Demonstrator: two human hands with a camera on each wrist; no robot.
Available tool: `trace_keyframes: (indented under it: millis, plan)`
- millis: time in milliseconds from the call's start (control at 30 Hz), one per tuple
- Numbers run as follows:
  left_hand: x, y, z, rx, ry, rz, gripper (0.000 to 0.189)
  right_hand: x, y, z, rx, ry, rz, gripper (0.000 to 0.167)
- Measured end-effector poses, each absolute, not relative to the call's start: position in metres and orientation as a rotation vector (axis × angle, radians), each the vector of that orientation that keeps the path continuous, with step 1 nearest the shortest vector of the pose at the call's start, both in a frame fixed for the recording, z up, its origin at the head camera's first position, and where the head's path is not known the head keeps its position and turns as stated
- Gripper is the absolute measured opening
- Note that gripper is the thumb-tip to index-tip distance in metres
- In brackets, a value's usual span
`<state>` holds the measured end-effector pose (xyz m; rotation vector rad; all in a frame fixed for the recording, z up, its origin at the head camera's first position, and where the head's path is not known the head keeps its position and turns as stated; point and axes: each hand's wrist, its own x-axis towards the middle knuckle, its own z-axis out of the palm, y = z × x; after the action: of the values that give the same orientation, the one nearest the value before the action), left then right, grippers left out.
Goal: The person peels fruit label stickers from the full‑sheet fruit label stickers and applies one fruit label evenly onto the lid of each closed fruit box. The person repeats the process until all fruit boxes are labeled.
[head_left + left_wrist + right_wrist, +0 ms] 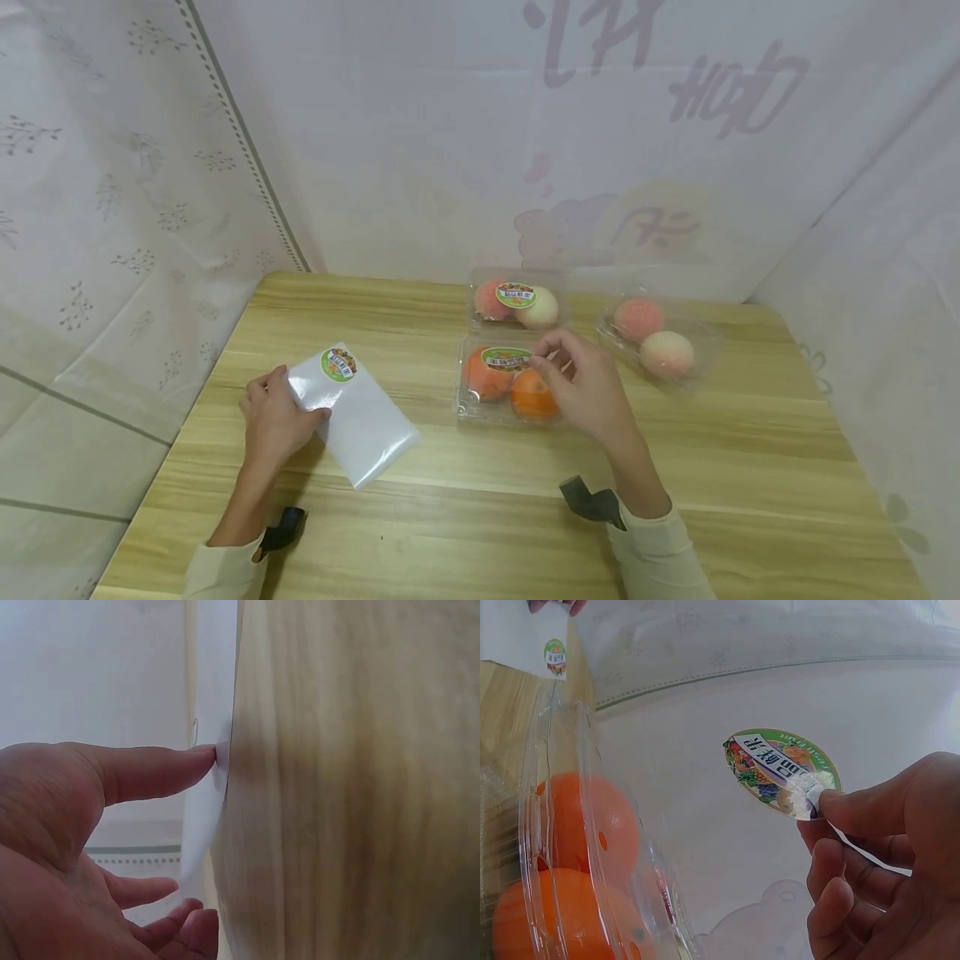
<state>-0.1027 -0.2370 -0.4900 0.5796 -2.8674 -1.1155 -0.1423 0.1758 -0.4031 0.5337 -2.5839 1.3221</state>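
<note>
My right hand [585, 383] pinches an oval fruit sticker [780, 772] by one end, between thumb and index finger. In the head view the sticker overlaps a clear plastic box [472, 412] holding two oranges [535, 394]; the right wrist view has it apart from that box. At the left, my left hand [277, 417] holds a glossy white sticker sheet [367, 425] by its left edge, thumb [161, 772] against its face, other fingers curled near a corner. One round-looking label [339, 365] lies at the sheet's far end.
Behind the oranges stands a clear box [480, 279] of two peaches, with a label on its lid. Another clear box [701, 333] with two peaches sits tilted at the right. The wooden table [465, 517] meets a cloth curtain [405, 167] at the back.
</note>
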Motion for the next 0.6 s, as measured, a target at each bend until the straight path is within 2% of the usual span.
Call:
trace_keyframes:
  millis: [300,500,600]
  plan:
    - [-0.104,-0.233,-0.484,0.555,-2.858,-1.073,0.099,-0.143,0.177,-0.404,0.512,-2.596,1.312,0.008]
    - [-0.113,-0.206,-0.468,0.395,-2.778,-1.176,0.084,-0.144,0.179,-0.405,0.52,-2.597,1.313,0.009]
    - [-0.118,-0.186,-0.457,0.238,-2.736,-1.231,0.076,-0.145,0.179,-0.406,0.527,-2.591,1.323,0.011]
